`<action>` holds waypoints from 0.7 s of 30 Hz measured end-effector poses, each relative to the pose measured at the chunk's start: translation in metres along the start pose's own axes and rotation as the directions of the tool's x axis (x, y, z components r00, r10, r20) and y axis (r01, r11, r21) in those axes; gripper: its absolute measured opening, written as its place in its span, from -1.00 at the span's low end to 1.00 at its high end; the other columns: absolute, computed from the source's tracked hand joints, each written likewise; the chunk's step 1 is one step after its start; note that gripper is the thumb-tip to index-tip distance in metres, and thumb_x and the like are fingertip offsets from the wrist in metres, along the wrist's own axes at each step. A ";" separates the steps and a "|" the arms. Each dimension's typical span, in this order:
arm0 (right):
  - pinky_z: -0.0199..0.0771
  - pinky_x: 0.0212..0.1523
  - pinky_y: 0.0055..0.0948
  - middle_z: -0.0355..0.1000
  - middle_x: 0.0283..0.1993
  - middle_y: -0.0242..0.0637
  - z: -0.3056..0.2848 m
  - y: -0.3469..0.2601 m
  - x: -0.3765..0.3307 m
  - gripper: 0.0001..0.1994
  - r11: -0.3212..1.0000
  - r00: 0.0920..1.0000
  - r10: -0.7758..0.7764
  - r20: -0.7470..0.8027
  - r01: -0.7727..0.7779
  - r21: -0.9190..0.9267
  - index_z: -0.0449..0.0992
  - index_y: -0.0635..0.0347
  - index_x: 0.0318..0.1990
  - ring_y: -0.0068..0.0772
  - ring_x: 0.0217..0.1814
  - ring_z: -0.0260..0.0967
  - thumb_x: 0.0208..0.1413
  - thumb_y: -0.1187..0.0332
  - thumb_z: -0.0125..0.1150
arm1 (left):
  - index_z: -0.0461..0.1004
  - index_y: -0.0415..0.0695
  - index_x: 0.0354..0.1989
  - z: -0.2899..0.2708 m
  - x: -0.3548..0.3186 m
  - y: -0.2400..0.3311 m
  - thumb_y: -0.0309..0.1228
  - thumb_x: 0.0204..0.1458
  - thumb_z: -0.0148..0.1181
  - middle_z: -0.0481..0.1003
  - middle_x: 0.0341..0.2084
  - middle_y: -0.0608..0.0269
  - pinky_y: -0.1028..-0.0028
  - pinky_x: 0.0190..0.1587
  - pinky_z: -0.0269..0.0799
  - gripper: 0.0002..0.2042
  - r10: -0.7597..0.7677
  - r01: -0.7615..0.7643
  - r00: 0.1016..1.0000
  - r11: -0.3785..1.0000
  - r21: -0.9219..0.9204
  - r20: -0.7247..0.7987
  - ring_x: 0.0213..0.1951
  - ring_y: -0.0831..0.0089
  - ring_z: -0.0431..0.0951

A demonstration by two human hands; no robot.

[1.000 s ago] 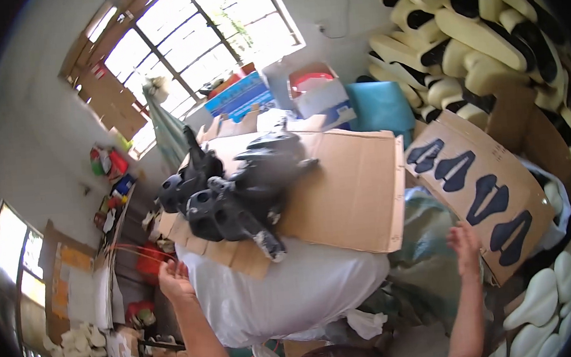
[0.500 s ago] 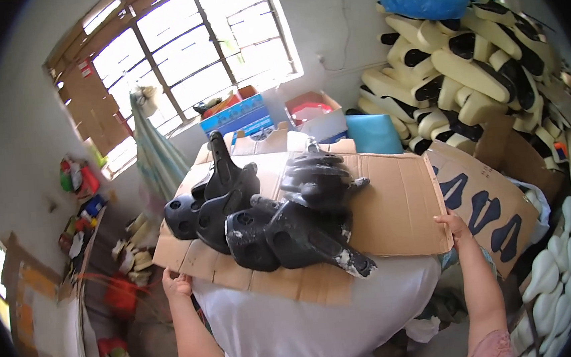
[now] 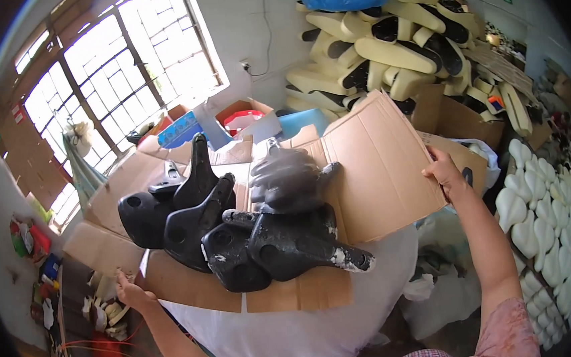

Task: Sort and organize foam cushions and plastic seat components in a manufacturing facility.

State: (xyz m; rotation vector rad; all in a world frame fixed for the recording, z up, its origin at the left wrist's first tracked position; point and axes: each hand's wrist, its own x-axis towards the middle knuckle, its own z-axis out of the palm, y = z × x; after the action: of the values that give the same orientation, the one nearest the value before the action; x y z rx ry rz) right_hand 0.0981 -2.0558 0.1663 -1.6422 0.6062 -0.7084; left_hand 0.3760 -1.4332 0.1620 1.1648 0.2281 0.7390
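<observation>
The cardboard sheet (image 3: 378, 164) lies over a big white sack (image 3: 291, 332) and carries a heap of black moulded seat shapes (image 3: 249, 228), some stacked on each other and leaning. The right hand (image 3: 445, 172) has its fingers closed on the sheet's right edge, which is lifted clear of the sack. The left hand (image 3: 130, 293) pinches the near left corner, low down. With one side up and the other down, I judge the black pieces could slide toward the left hand and tip off the edge. The sheet is thin and creased at its joins, so it may also fold under the weight in the middle. The lowest piece, with its pale scuffed tip, already overhangs the front edge. Behind stand the windows (image 3: 130, 76) and a pile of cream foam pads (image 3: 389, 49). Compared with half a second ago, the right edge is raised higher and the heap sits closer to the left side.
</observation>
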 end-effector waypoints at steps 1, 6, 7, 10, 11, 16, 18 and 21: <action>0.27 0.03 -0.45 0.35 -0.06 -0.18 0.001 -0.016 -0.012 -0.36 1.000 1.000 0.027 -0.011 -0.027 -0.015 0.30 0.34 0.08 -0.26 -0.04 0.30 -0.39 0.62 0.01 | 0.38 -0.33 -0.11 0.011 -0.004 0.013 -0.37 0.08 0.02 0.46 -0.22 0.14 0.44 -0.28 0.47 -0.71 0.016 -0.015 1.000 0.999 -0.036 0.019 -0.27 0.38 0.49; 0.33 -0.09 -0.48 0.38 -0.12 -0.15 -0.006 -0.034 -0.048 -0.37 1.000 0.995 -0.006 -0.100 0.005 -0.011 0.31 0.35 0.07 -0.30 -0.12 0.33 -0.38 0.64 0.01 | 0.38 -0.28 -0.08 0.024 0.008 0.038 -0.33 0.11 0.02 0.45 -0.20 0.17 0.44 -0.32 0.49 -0.71 0.041 -0.035 0.993 0.998 -0.057 0.114 -0.24 0.40 0.48; 0.33 -0.10 -0.48 0.38 -0.13 -0.15 -0.006 -0.041 -0.057 -0.37 1.000 0.993 -0.013 -0.121 0.012 -0.012 0.32 0.35 0.06 -0.31 -0.13 0.33 -0.39 0.64 0.01 | 0.38 -0.28 -0.07 0.025 0.023 0.035 -0.37 0.05 0.08 0.45 -0.18 0.10 0.38 -0.23 0.47 -0.70 0.004 0.004 0.994 0.997 -0.076 0.114 -0.20 0.29 0.48; 0.38 -0.14 -0.44 0.38 -0.15 -0.18 -0.032 -0.056 -0.093 -0.38 0.999 0.980 -0.008 -0.198 0.017 0.043 0.35 0.31 0.03 -0.32 -0.16 0.35 -0.41 0.64 0.03 | 0.38 -0.30 -0.10 0.038 0.052 0.008 -0.35 -0.02 0.12 0.43 -0.13 -0.03 0.29 -0.11 0.40 -0.66 0.474 -0.714 0.659 0.151 0.684 0.583 -0.14 0.13 0.46; 0.39 -0.15 -0.43 0.38 -0.15 -0.19 -0.032 -0.063 -0.110 -0.39 0.998 0.973 0.005 -0.231 0.011 0.066 0.36 0.30 0.01 -0.32 -0.16 0.36 -0.42 0.63 0.04 | 0.38 -0.31 -0.09 0.035 0.088 -0.009 -0.33 -0.15 0.21 0.43 -0.14 -0.04 0.28 -0.10 0.40 -0.56 0.471 -0.747 0.597 0.033 0.664 0.649 -0.14 0.09 0.45; 0.41 -0.23 -0.43 0.42 -0.23 -0.23 -0.011 -0.074 -0.176 -0.45 0.990 0.912 -0.139 -0.385 0.140 -0.026 0.40 0.36 -0.08 -0.35 -0.23 0.38 -0.45 0.63 0.06 | 0.43 -0.21 -0.20 0.107 0.231 -0.096 -0.16 -0.26 0.27 0.44 -0.34 -0.02 0.26 -0.33 0.43 -0.54 0.537 -0.904 0.426 0.292 0.314 0.728 -0.31 0.07 0.45; 0.38 -0.24 -0.45 0.42 -0.23 -0.16 -0.014 -0.084 -0.232 -0.43 0.999 0.835 -0.043 -0.549 0.048 -0.004 0.39 0.35 -0.03 -0.36 -0.22 0.36 -0.42 0.64 0.01 | 0.52 0.09 -0.22 0.172 0.154 -0.093 -0.12 -0.37 0.35 0.49 -0.53 0.32 0.31 -0.56 0.36 -0.57 0.603 -0.690 0.667 0.721 0.060 0.438 -0.55 0.22 0.47; 0.38 -0.27 -0.44 0.43 -0.28 -0.19 -0.014 -0.120 -0.308 -0.39 0.991 0.680 0.041 -0.732 -0.119 -0.054 0.35 0.23 0.05 -0.41 -0.27 0.38 -0.36 0.65 0.05 | 0.52 -0.08 -0.25 0.233 0.086 -0.041 -0.14 -0.27 0.30 0.48 -0.57 0.17 0.26 -0.54 0.35 -0.61 0.414 -0.381 0.740 0.907 -0.177 0.529 -0.56 0.22 0.45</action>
State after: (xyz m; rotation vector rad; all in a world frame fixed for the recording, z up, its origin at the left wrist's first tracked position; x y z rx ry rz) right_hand -0.1206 -1.8216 0.2481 -1.3613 1.2996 -1.3075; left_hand 0.5790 -1.5613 0.2370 1.3418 -0.5561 0.7336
